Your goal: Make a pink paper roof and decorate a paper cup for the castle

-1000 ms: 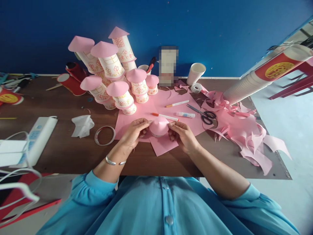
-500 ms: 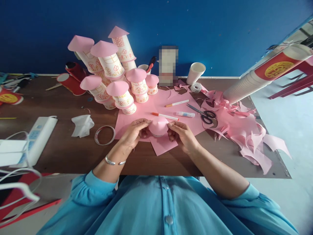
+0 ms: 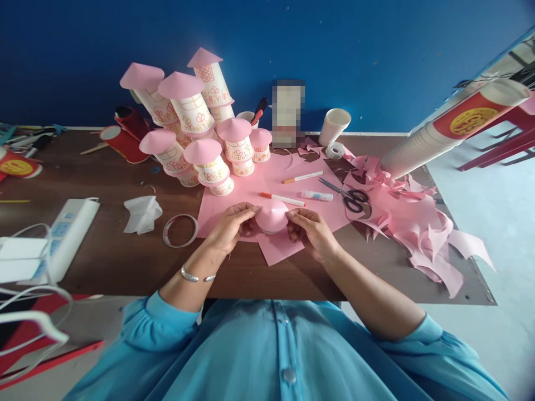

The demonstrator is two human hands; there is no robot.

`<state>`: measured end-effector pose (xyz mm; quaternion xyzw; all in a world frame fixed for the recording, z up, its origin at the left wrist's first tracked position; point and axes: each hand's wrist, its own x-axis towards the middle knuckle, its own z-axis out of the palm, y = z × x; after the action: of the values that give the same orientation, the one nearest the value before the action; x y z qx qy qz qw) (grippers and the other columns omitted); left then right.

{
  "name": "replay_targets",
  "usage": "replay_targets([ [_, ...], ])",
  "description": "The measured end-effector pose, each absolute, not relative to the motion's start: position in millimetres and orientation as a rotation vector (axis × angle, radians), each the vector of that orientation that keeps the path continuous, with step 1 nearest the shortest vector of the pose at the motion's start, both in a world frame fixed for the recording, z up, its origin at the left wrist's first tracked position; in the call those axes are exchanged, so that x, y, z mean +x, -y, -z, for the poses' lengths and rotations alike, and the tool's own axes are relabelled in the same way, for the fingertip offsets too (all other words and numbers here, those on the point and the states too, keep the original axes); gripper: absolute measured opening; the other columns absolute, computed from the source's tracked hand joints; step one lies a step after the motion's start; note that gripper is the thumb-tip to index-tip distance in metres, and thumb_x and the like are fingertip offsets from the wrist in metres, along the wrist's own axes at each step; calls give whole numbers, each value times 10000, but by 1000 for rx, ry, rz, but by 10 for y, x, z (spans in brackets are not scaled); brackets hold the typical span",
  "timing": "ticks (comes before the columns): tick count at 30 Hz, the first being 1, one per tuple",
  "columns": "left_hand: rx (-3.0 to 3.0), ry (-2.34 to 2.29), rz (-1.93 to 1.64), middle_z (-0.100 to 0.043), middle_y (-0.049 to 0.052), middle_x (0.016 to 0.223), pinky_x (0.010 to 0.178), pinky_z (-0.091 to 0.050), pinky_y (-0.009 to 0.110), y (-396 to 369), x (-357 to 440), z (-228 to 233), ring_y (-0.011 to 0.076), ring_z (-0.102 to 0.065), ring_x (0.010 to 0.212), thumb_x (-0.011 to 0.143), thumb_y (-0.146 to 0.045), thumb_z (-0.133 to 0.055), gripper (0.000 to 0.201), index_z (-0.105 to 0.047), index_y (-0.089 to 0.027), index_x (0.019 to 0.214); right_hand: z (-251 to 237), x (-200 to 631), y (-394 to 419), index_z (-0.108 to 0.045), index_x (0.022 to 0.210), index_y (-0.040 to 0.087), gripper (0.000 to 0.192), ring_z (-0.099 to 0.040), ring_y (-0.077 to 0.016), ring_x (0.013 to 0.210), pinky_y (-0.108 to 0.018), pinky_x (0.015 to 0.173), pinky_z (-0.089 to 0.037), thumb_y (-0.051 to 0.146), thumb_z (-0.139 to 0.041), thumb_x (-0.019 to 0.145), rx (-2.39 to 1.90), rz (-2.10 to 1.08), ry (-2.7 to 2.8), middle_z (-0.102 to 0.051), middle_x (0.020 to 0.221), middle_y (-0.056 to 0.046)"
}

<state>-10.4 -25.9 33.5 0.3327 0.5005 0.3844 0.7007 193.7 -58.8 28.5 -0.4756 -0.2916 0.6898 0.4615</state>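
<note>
Hardly anything moves from the earlier frames: the view drifts slightly, while both hands keep the small pink paper cone (image 3: 272,214) in the same place. Left hand (image 3: 228,228) and right hand (image 3: 313,233) each pinch an opposite side of its brim between thumb and forefinger; the other fingers curl below, partly hidden. Its point faces up, over the pink paper square (image 3: 281,252) near the front of the brown table (image 3: 259,281); whether it touches the paper, I cannot tell. Such stillness suggests steady holding or pressing, with no visible advance in the cone's shape.
</note>
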Motion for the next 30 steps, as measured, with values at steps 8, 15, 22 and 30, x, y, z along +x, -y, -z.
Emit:
replay_targets([
  [8, 1064, -1275, -975, -579, -23, 694, 520, -406, 219, 307, -241, -320, 107, -525, 594, 802, -576, -801, 425, -644, -192, 891, -221, 2023, 629, -670, 794, 185, 453, -480, -97, 491, -246, 461, -360, 604, -840, 767, -1215, -1471, 801, -562, 601, 35],
  [15, 2184, -1169, -1027, -560, 149, 1557, 1214, -434, 508, 257, -272, -494, 294, -487, 1482, 985, -494, -649, 584, -531, -228, 1491, -436, 2192, 822, -687, 907, 200, 187, -560, -114, 579, -238, 548, -453, 385, -706, 920, -1318, -1143, 1175, -604, 680, 28],
  [22, 2441, -847, -553, -392, 120, 1703, 1288, -260, 662, 18, -69, -583, 367, -229, 1631, 980, -653, -564, 764, -382, -285, 1624, -542, 2041, 1212, -715, 954, 201, 147, -650, -116, 673, -222, 634, -489, 224, -583, 1015, -1082, -996, 2010, -734, 835, -22],
  [30, 2341, -839, -415, -395, 107, 1702, 1306, -159, 663, -50, 14, -516, 345, -201, 1641, 993, -624, -563, 728, -416, -269, 1610, -383, 2070, 1203, -728, 954, 202, 120, -632, -101, 637, -201, 598, -463, 188, -616, 996, -1149, -1013, 1975, -742, 826, -4],
])
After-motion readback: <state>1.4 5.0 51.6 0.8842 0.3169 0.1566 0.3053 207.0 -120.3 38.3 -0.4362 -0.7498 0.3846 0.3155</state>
